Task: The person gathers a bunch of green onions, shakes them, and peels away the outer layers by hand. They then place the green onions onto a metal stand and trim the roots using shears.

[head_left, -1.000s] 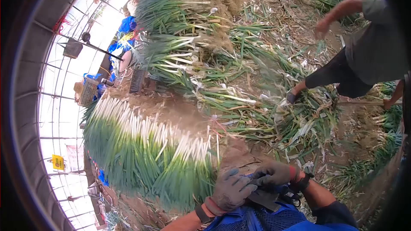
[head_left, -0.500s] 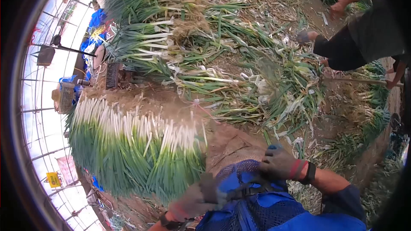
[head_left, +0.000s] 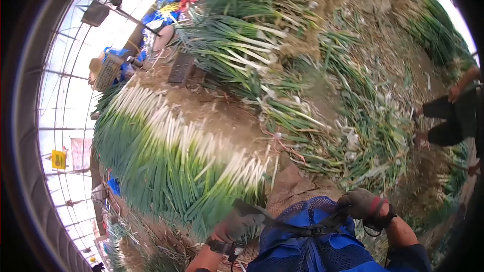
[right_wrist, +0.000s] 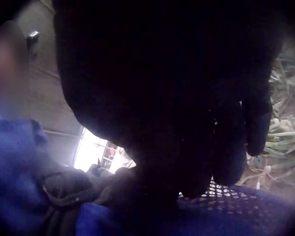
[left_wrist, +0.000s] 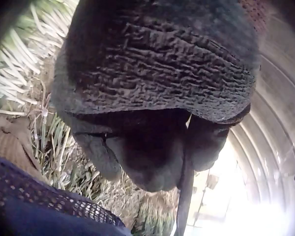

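Observation:
A black waist strap (head_left: 290,228) with a buckle (head_left: 317,229) runs across the front of a blue mesh garment (head_left: 322,257). My gloved left hand (head_left: 236,225) grips the strap at the left, its end sticking up past the fingers. In the left wrist view, a length of the strap (left_wrist: 185,201) hangs below the curled fingers. On the other side, my gloved right hand (head_left: 362,203) holds the strap near the right hip. The right wrist view shows that hand mostly as a dark shape in front of the blue cloth (right_wrist: 96,219).
Green onions (head_left: 176,156) lie in a long row at front left, white ends toward the middle. More green onions (head_left: 237,35) are heaped behind. Loose leaves (head_left: 353,136) litter the ground at right. Another person (head_left: 454,116) stands at the right edge. A basket (head_left: 107,73) hangs at far left.
My hands have moved from close together at the waist out to either side, with the strap now stretched between them. The view has turned, and the other person appears farther right.

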A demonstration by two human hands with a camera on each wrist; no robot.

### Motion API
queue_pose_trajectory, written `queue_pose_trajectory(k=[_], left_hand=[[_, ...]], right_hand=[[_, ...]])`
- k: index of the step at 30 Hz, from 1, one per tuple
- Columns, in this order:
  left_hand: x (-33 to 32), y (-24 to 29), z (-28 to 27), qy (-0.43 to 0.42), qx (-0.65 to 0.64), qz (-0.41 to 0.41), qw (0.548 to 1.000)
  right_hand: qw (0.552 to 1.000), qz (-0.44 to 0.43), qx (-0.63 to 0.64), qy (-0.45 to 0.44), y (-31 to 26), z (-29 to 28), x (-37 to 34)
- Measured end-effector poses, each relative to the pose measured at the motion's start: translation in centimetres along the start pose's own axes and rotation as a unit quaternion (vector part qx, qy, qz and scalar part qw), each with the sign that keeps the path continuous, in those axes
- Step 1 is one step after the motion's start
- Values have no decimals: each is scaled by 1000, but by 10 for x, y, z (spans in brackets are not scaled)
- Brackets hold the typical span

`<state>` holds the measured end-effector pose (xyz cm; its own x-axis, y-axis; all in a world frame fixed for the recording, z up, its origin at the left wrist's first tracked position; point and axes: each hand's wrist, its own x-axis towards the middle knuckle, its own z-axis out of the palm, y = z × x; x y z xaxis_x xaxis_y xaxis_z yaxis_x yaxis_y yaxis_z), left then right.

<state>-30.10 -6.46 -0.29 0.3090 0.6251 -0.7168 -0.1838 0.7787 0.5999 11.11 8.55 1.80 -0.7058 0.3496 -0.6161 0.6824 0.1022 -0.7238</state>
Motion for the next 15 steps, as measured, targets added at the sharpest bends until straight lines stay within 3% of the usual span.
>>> queue_pose_trajectory(k=[5,6,9,10,13,15], left_hand=[[-26,13,-38,213,-194,62,956],[-32,6,-53,253,-152,59,954],[-45,19,-76,280,-229,5,932],[-45,4,-96,279,-150,-13,948],[-39,-23,-136,350,-34,-40,935],[-29,-29,-164,370,-99,-40,923]], right_hand=[[997,-7,-30,-65,-66,-51,69],[997,0,-25,-78,-87,-67,81],[994,28,19,-107,-115,-96,119],[992,40,37,-118,-120,-104,131],[995,47,28,-81,-132,-130,173],[996,66,24,-49,-112,-139,214]])
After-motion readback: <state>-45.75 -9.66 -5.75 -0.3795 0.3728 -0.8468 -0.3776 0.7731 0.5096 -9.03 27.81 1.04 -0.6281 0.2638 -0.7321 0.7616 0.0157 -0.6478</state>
